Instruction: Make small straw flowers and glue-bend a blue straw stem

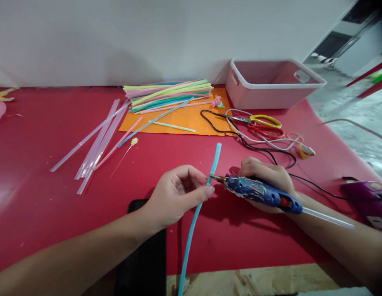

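Between thumb and fingers, my left hand (181, 193) pinches a light blue pipe cleaner (191, 236), whose short upper end stands above the grip and whose long end hangs past the table's front edge. My right hand (268, 176) is wrapped round a blue hot glue gun (255, 190) smeared with dried glue. The metal nozzle meets or nearly meets the pipe cleaner just above my left fingertips. A clear glue stick (328, 217) sticks out of the gun's back. Part of my right hand's grip is hidden behind the gun.
Behind lies a pile of coloured pipe cleaners (169, 94) on an orange sheet (138, 125). Glue sticks (101, 144) lie left. Scissors (255, 121), tangled cables (271, 144) and a pink bin (271, 96) are back right. A black phone-like slab (144, 263) lies under my left wrist.
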`<state>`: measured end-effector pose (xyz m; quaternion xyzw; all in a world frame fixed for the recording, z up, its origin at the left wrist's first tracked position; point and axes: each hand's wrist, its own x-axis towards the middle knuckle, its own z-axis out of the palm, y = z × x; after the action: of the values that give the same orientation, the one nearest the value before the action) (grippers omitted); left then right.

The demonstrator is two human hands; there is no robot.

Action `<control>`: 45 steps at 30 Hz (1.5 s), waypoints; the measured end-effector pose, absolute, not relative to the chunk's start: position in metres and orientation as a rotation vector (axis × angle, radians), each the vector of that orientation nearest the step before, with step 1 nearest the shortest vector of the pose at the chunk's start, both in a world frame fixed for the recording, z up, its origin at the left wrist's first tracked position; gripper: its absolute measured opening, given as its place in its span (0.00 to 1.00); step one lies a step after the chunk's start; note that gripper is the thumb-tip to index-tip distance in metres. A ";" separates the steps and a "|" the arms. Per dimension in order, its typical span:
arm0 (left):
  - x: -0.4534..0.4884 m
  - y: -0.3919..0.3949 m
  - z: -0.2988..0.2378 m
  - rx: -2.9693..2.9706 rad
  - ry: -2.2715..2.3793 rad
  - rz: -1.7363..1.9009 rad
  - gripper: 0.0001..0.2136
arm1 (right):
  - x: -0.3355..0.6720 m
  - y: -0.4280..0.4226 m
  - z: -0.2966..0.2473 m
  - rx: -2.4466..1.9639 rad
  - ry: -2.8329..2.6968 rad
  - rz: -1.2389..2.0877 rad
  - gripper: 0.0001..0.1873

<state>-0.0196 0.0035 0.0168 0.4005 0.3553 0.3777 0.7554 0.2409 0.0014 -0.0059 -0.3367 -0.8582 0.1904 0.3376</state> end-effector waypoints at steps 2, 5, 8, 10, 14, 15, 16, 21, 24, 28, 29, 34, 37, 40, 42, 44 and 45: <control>-0.020 0.003 0.017 0.883 0.779 0.819 0.11 | 0.241 0.002 -0.006 -0.862 -2.239 0.492 0.10; -0.020 0.003 0.017 0.898 0.796 0.818 0.11 | 0.240 0.003 -0.006 -0.842 -2.242 0.482 0.10; -0.020 0.003 0.017 0.917 0.812 0.814 0.11 | 0.240 0.003 -0.006 -0.841 -2.232 0.474 0.11; -0.020 0.003 0.016 0.929 0.814 0.810 0.11 | 0.239 0.003 -0.006 -0.859 -2.217 0.476 0.11; -0.021 0.004 0.014 0.927 0.811 0.832 0.11 | 0.239 0.002 -0.007 -0.868 -2.200 0.484 0.11; -0.021 0.004 0.014 0.924 0.810 0.837 0.11 | 0.239 0.002 -0.007 -0.864 -2.201 0.482 0.11; -0.021 0.004 0.013 0.923 0.806 0.840 0.11 | 0.239 0.002 -0.007 -0.864 -2.202 0.481 0.11; -0.022 0.003 0.013 0.925 0.804 0.840 0.11 | 0.238 0.002 -0.007 -0.902 -2.193 0.470 0.10; -0.022 0.003 0.012 0.926 0.828 0.842 0.12 | 0.238 0.001 -0.007 -0.912 -2.187 0.477 0.10; -0.023 0.003 0.010 0.924 0.835 0.845 0.12 | 0.238 0.000 -0.008 -0.935 -2.187 0.472 0.10; -0.023 0.003 0.009 0.926 0.833 0.844 0.12 | 0.238 0.000 -0.007 -0.937 -2.188 0.469 0.11; -0.022 0.003 0.011 0.929 0.836 0.844 0.13 | 0.238 0.000 -0.007 -0.929 -2.180 0.448 0.12; -0.022 0.003 0.010 0.949 0.840 0.854 0.13 | 0.238 0.000 -0.007 -0.926 -2.185 0.453 0.12; -0.022 0.004 0.009 0.967 0.835 0.848 0.13 | 0.238 0.000 -0.007 -0.930 -2.186 0.465 0.11; -0.023 0.004 0.008 0.976 0.826 0.840 0.13 | 0.238 -0.001 -0.007 -0.934 -2.182 0.471 0.11; -0.024 0.003 0.007 0.981 0.821 0.839 0.14 | 0.238 -0.001 -0.007 -0.930 -2.178 0.470 0.11; -0.024 0.003 0.007 0.983 0.822 0.839 0.14 | 0.238 0.000 -0.007 -0.926 -2.178 0.465 0.11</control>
<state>-0.0237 0.0033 0.0070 0.4447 0.3722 0.3798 0.7208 0.2377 -0.0004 -0.0071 -0.3585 -0.8435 0.1803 0.3570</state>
